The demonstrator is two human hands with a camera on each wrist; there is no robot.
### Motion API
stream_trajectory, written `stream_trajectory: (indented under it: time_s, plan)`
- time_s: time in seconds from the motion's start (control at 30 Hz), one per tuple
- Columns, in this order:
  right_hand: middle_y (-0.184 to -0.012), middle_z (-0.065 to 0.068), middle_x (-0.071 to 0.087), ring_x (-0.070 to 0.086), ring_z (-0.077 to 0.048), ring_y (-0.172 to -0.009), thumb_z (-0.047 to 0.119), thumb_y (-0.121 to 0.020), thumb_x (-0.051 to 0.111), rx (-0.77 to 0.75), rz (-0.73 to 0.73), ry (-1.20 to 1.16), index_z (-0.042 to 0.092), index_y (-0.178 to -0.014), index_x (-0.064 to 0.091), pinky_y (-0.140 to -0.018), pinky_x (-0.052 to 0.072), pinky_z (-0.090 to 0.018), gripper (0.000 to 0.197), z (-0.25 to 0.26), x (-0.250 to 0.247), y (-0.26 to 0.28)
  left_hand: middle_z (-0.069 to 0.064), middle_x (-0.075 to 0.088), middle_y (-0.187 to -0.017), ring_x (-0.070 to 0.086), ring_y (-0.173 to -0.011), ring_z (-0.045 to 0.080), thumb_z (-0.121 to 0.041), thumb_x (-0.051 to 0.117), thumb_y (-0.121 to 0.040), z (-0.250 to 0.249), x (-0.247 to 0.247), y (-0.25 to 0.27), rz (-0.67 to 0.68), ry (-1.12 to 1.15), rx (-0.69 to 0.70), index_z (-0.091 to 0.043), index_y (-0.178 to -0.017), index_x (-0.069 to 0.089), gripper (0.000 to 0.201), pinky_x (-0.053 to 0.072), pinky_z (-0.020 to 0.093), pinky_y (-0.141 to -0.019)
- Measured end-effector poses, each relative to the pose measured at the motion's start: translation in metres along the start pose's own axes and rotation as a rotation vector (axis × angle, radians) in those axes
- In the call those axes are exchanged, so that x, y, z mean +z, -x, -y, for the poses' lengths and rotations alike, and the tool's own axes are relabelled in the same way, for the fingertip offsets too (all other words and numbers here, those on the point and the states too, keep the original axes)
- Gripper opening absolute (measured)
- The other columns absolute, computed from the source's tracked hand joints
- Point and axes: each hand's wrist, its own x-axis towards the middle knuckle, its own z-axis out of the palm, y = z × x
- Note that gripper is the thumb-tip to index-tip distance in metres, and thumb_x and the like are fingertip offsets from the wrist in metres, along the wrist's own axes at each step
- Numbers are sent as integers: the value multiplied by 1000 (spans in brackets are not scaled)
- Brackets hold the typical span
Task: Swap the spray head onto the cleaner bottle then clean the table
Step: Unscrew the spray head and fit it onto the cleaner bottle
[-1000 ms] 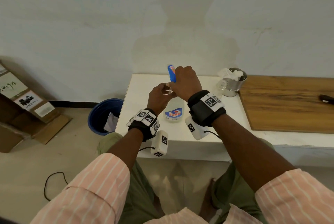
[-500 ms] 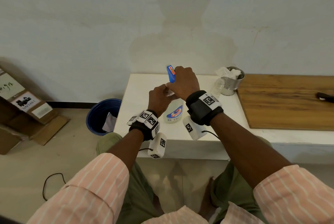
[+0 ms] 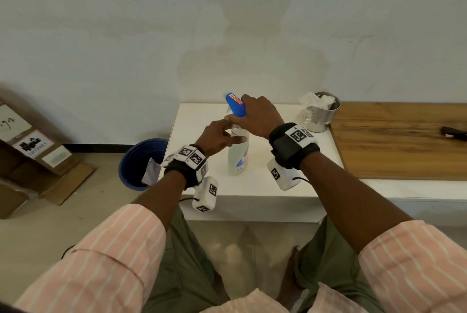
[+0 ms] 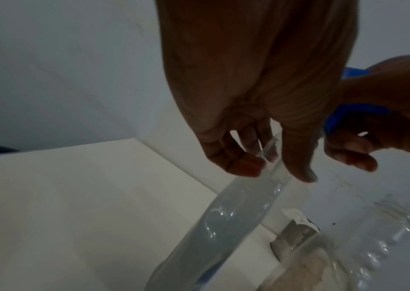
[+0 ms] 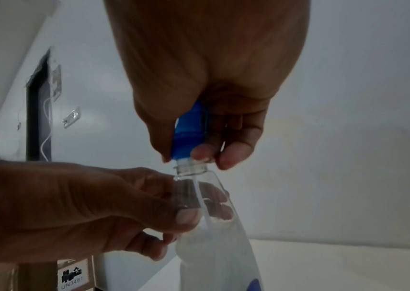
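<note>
Head view: the right hand (image 3: 261, 117) wraps its fingers round the blue spray head (image 3: 236, 105), holding it on the open neck of the cleaner bottle (image 3: 238, 155), its tube running down inside. Directly below that hand, the left hand (image 3: 217, 136) pinches the bottle's clear shoulder between thumb and fingers. The bottle stands upright on the white tabletop (image 3: 252, 186), between the two wrists. Beyond the right wrist sits a metal cup (image 3: 321, 117) stuffed with tissue; left of the left wrist, a blue bin (image 3: 136, 161) on the floor.
</note>
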Motion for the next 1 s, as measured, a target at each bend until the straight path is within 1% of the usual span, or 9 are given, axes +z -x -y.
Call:
stream_trajectory:
  time_s: [0.07,0.2,0.27,0.37,0.43,0.57,0.63,0.77,1.0]
  plan:
    - [-86,-7,51,47,-23,-74,49,-90,57,53,-52,-33,8,-98,49,-61,33,-27,43,3,3,-1,-2,71,-104,67,-76,20,-32,72,-82,-5,16,4,-157,-111,13,-17,-119,61,41,54,34,-82]
    - [-103,-13,62,47,-22,-77,40,-93,55,130,-149,-3,5,-111,50,-67,38,-30,40,15,14,0,11,72,-108,69,-93,26,-13,68,-84,-15,47,10,-508,-37,-63,-5,-119,58,38,52,29,-86]
    - [-104,-13,62,48,-21,-78,43,-92,56,112,-124,-10,5,-112,49,-68,38,-30,43,14,16,-1,8,70,-109,68,-94,24,-17,75,-78,-15,44,7,-561,-18,-80,-6,-118,55,46,50,26,-82]
    - [-99,-11,58,49,-21,-80,50,-90,57,82,-50,-32,6,-113,50,-68,38,-29,51,2,11,-4,3,70,-105,69,-80,22,-31,78,-76,-12,30,1,-318,-83,-26,-14,-127,49,61,52,25,-75]
    - [-95,-9,55,49,-20,-80,52,-89,57,83,-29,-32,5,-113,51,-69,36,-28,53,-5,5,-5,1,65,-124,71,-83,21,-31,76,-78,-10,23,-4,-175,-94,-7,-15,-131,51,60,57,24,-71]
    - [-106,-14,59,53,-25,-86,49,-90,56,119,-75,-14,4,-115,50,-71,37,-30,52,-13,2,-3,-2,69,-99,63,-83,17,-49,81,-66,-13,25,-7,-397,-226,-50,-14,-104,61,56,48,27,-74]
    - [-110,-16,59,54,-28,-89,49,-90,56,153,-109,-65,3,-113,51,-72,38,-31,52,-13,5,-3,-2,66,-93,61,-82,18,-54,81,-62,-17,34,-5,-457,-252,-106,-14,-103,58,62,48,30,-72]
    - [-102,-12,59,49,-21,-81,53,-89,57,99,-57,-37,5,-113,52,-70,37,-29,53,-13,10,-4,6,66,-119,63,-108,25,-42,77,-74,-17,48,-9,-274,-194,-28,-13,-128,48,68,48,33,-91]
    - [-88,-4,51,50,-19,-76,54,-87,60,56,1,-78,7,-106,54,-67,37,-27,51,-21,5,-10,7,60,-131,57,-120,24,-31,64,-89,-15,40,-7,-184,-170,-20,-11,-134,45,52,41,28,-94]
